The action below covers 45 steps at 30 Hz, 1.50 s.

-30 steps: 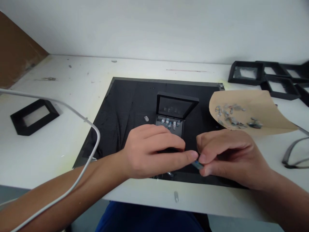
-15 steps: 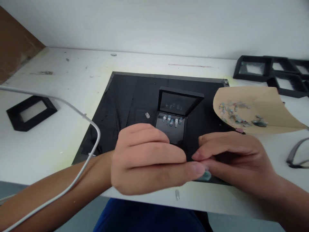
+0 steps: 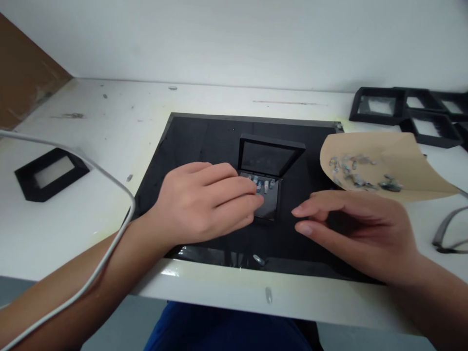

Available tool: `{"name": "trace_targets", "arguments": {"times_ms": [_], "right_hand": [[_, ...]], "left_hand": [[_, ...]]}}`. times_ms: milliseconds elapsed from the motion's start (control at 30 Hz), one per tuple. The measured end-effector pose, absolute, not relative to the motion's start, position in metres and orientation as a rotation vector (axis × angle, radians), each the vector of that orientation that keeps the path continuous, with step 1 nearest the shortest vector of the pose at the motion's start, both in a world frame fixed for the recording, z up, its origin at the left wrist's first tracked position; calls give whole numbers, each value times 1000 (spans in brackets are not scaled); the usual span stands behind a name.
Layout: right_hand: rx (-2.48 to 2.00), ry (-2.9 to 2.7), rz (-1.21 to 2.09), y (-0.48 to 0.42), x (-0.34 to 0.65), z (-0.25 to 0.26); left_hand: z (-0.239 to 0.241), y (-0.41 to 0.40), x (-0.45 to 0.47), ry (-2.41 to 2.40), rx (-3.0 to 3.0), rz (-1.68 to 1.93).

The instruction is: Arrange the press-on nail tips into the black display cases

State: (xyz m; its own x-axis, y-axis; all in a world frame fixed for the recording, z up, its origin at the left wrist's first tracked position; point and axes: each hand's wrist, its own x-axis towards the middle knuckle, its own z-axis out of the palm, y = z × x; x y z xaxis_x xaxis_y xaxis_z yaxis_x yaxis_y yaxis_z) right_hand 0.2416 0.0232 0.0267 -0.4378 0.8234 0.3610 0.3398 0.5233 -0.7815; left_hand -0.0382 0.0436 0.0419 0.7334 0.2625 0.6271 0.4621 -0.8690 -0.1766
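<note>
A small black box (image 3: 269,206) stands open on a black mat (image 3: 204,141), its lid (image 3: 270,158) tilted up. A row of small bluish and white pieces (image 3: 263,185) lies in its base. My left hand (image 3: 204,204) reaches in from the left, fingers pressed together with the tips on the box's base beside that row; anything between them is hidden. To the right of the box my right hand (image 3: 351,229) hovers just above the mat, fingers stretched out and holding nothing.
Brown paper (image 3: 398,156) at the right carries several small pieces (image 3: 360,178). One loose piece (image 3: 258,260) lies at the mat's front edge, another (image 3: 268,295) on the white table. Black frames sit at the back right (image 3: 380,107) and left (image 3: 47,173). A white cable (image 3: 109,180) crosses my left arm.
My hands have parted. The left hand went forward from the mat's front edge to the box. The right hand let go of the small teal piece and spread its fingers.
</note>
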Motion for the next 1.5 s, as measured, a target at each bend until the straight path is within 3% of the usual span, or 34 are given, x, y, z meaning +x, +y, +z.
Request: {"name": "trace_targets", "arguments": {"times_ms": [200, 433, 700, 867, 1067, 1167, 1367, 1500], "right_hand": [[-842, -2133, 622, 28, 247, 25], [-830, -2208, 557, 30, 250, 27], [-784, -2262, 482, 33, 249, 27], [-828, -2368, 29, 40, 271, 45], [-1331, -1824, -238, 75, 337, 52], [-1532, -1841, -153, 87, 362, 46], [-1961, -2089, 530, 90, 385, 41], [-2181, -2029, 528, 90, 384, 47]], "left_hand": [[31, 47, -38, -805, -2906, -273], [36, 46, -44, -849, -3014, -105], [30, 46, -42, -987, -2904, -181], [27, 47, -41, -938, -2818, -261], [29, 47, -39, -971, -2752, -362], [27, 48, -39, -1016, -2760, -306], [28, 49, -42, -1039, -2713, -291], [30, 49, -40, -1043, -2700, -340]]}}
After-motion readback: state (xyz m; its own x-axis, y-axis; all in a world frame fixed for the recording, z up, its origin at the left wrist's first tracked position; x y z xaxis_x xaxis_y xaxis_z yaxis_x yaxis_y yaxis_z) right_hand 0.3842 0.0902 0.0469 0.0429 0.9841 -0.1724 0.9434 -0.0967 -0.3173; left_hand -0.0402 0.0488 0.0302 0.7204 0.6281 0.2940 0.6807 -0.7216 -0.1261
